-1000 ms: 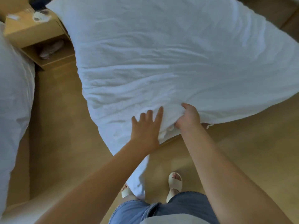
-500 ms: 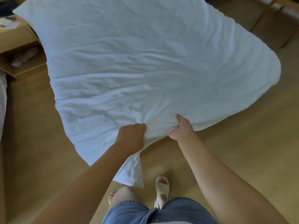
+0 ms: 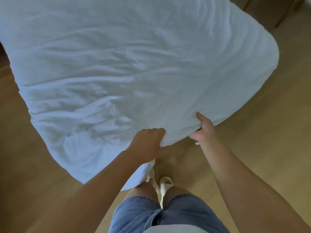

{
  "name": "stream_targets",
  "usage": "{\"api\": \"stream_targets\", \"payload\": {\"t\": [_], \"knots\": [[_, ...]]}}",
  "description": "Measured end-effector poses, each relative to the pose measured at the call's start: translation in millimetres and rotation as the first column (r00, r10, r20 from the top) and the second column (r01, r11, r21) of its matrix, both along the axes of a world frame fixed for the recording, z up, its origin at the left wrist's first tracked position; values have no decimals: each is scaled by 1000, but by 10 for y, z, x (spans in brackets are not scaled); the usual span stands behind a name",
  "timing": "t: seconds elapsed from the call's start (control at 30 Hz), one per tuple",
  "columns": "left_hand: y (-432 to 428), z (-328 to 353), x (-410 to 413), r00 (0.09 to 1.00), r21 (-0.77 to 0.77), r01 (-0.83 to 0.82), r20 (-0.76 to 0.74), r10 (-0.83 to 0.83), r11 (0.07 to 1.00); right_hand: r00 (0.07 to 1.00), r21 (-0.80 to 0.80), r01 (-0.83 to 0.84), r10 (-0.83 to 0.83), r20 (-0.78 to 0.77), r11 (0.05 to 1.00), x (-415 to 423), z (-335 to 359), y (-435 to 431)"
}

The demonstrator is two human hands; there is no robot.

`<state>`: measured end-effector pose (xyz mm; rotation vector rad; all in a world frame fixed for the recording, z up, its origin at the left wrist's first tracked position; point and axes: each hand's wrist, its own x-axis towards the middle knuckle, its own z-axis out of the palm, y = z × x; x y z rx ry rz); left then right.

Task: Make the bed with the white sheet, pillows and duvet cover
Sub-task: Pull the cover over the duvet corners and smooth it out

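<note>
A big white duvet cover (image 3: 127, 68), creased and puffed, spreads across most of the head view and hides the bed beneath it. My left hand (image 3: 146, 143) grips its near edge in a fist, and a corner of the fabric hangs down by my left leg. My right hand (image 3: 202, 130) holds the same edge a little further right, thumb on top and fingers tucked under the fabric. No pillows or sheet are visible.
Tan wooden floor (image 3: 252, 140) lies all around. My feet in white sandals (image 3: 165, 184) stand just below the hem. A piece of wooden furniture (image 3: 269, 12) shows at the top right corner.
My left hand went from flat on the fabric to gripping the edge. Both hands have moved apart along the edge, and the cover has spread and billowed wider.
</note>
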<state>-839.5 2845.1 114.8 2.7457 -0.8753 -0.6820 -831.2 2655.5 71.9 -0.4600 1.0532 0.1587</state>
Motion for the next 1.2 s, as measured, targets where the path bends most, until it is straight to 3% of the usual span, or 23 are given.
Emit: {"api": "stream_targets", "payload": {"t": [0.13, 0.3, 0.4, 0.5, 0.6, 0.73, 0.8, 0.87, 0.93, 1.03, 1.1, 1.2], "knots": [[-99, -217, 96, 997, 4, 20, -74, -19, 1000, 996, -122, 37, -47, -82, 992, -25, -167, -115], [-618, -643, -22, 977, 93, 196, -102, -186, 976, 961, -282, 5, -83, -265, 959, -324, -499, -76], [-965, -995, -2, 968, 94, 98, -240, -73, 991, 963, -135, -65, 26, -267, 989, -410, -743, -184], [-1129, -1296, 13, 978, 206, 82, -204, -39, 975, 962, 16, -125, 125, -243, 992, -542, -972, -459], [-1205, -1414, -82, 982, 317, 115, -179, -60, 942, 978, -9, -98, 95, -185, 995, -460, -1219, -839], [-1243, -1512, -155, 983, 306, -6, -173, 61, 952, 967, -86, -90, 66, -246, 992, -207, -1521, -992], [-1240, -1598, -194, 974, 332, -52, -190, 120, 942, 931, -213, -83, 0, -364, 974, -304, -1656, -995], [-1286, -1742, -250, 967, 373, -36, -220, 126, 927, 844, -336, -212, -1, -536, 917, -577, -1790, -1070], [-1392, -1900, -337, 957, 438, 37, -274, 94, 898, 748, -344, -324, 16, -664, 881, -782, -1938, -1176], [-1563, -2090, -390, 953, 512, 100, -294, 65, 853, 727, -337, -331, 11, -686, 881, -681, -2122, -1340], [-1584, -2176, -381, 951, 513, 38, -281, 126, 858, 716, -353, -464, 109, -689, 813, -663, -2172, -1387], [-1534, -2257, -430, 945, 495, 36, -300, 131, 868, 615, -277, -592, 202, -762, 757, -945, -2223, -1333]]}}
